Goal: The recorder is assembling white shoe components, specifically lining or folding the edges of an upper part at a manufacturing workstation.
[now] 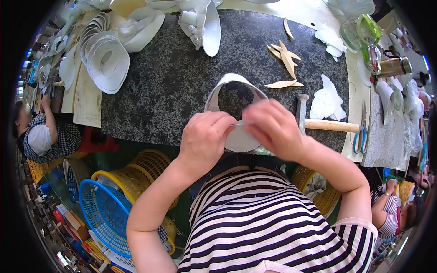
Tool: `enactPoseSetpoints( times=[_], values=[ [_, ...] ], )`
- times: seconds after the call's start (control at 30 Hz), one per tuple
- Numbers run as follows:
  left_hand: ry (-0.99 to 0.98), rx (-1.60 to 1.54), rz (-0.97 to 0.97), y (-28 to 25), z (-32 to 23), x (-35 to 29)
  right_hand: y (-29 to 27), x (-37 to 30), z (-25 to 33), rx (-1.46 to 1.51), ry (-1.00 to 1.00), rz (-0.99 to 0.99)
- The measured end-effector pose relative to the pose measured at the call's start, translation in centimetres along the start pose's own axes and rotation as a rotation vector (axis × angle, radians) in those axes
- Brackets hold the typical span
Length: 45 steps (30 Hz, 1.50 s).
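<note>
A white, looped piece that looks like a shoe upper [243,139] stands at the near edge of the dark speckled work slab [150,113], its curved band arching away from me. My left hand [205,136] is closed, thumb and fingers pinching the piece's inner edge. Against the other side of that edge, my right hand [275,129] has curled fingers on the piece; they are slightly blurred, and their tips are partly hidden. Just right of my right hand lies a hammer with a wooden handle [331,125] and a metal head [302,104].
Scissors with blue handles [360,140] lie at the right. Beyond my hands are tan crescent-shaped strips [287,59] and white cut pieces [327,100]. Stacked white uppers [107,61] sit at the far left. Baskets, one blue [102,218], stand below the slab; people work at both sides.
</note>
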<state>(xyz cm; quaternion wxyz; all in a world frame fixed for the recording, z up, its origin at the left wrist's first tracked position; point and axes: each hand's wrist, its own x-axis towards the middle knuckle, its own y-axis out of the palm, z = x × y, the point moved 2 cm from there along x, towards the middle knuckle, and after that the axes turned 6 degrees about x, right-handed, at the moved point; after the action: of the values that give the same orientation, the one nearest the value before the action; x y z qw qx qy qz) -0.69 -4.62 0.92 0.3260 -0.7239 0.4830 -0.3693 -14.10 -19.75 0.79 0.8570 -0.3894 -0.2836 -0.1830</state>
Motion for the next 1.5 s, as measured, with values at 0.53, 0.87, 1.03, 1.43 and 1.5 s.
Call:
enactPoseSetpoints(
  times=[0.53,0.87,1.03,1.43,1.5],
  values=[
    [0.236,0.374,-0.086,2.2,-2.1,-2.3,0.2,-5.3,1.7,0.034,0.135,0.428],
    [0.211,0.225,-0.245,3.3,-1.4,-2.3,-1.8,-2.3,0.3,-0.299,-0.024,0.410],
    [0.076,0.061,-0.258,2.7,-1.0,-0.8,-1.1,-1.3,-0.8,-0.085,0.234,0.301],
    [0.360,0.277,0.171,1.0,0.6,-4.3,-1.4,-4.8,3.0,-0.305,0.114,0.607],
    [0.317,0.326,0.189,1.9,0.4,-5.2,-1.4,-5.0,3.7,-0.301,0.171,0.648]
  ],
)
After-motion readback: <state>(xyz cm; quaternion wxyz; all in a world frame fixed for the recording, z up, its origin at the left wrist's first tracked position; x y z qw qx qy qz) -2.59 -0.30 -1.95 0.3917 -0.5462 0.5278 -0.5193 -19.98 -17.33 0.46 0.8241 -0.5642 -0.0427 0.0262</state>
